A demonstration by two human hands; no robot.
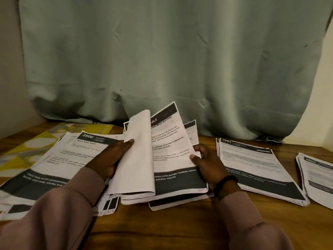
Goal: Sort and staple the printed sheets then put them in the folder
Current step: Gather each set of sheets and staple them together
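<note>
Head view: sorting is judged partly done, with printed piles laid across the desk [180,228]. The middle stack [173,159] is held by both hands: left hand [110,159] lifting turned pages, right hand [207,163] pinching its edge. Stapling remains; the yellow folder [54,134] lies far left.

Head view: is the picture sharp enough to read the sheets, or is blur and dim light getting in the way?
Head view: dim, warm light; the white printed sheet with the 3800 heading is soft and smeared towards the left edge, the grey-banded stack far right is unreadable; bold lines on the sheaf gripped by the left hand and right hand stay legible; wide-angle bowing at the borders.
</note>
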